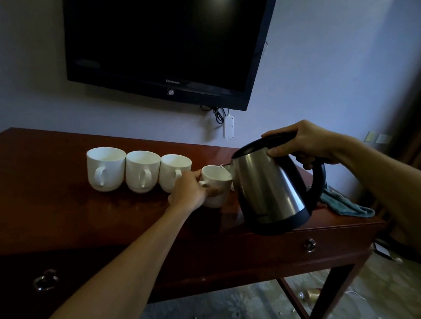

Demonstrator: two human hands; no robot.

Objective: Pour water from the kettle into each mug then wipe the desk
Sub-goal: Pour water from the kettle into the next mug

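Observation:
Several white mugs stand in a row on the dark wooden desk (41, 191). My left hand (189, 192) grips the rightmost mug (218, 180) by its handle side. Left of it stand three more mugs (105, 167), (141, 170), (172, 170), handles toward me. My right hand (304, 144) holds the black handle of the steel kettle (272, 190), thumb pressing on the lid. The kettle is tilted left, its spout over the rightmost mug's rim, with a thin stream of water at the spout.
A teal cloth (344, 205) lies crumpled at the desk's right end behind the kettle. A black television (164, 29) hangs on the wall above, with a white power strip (228, 127) below it. Desk drawers with ring pulls face me. Litter lies on the floor at right.

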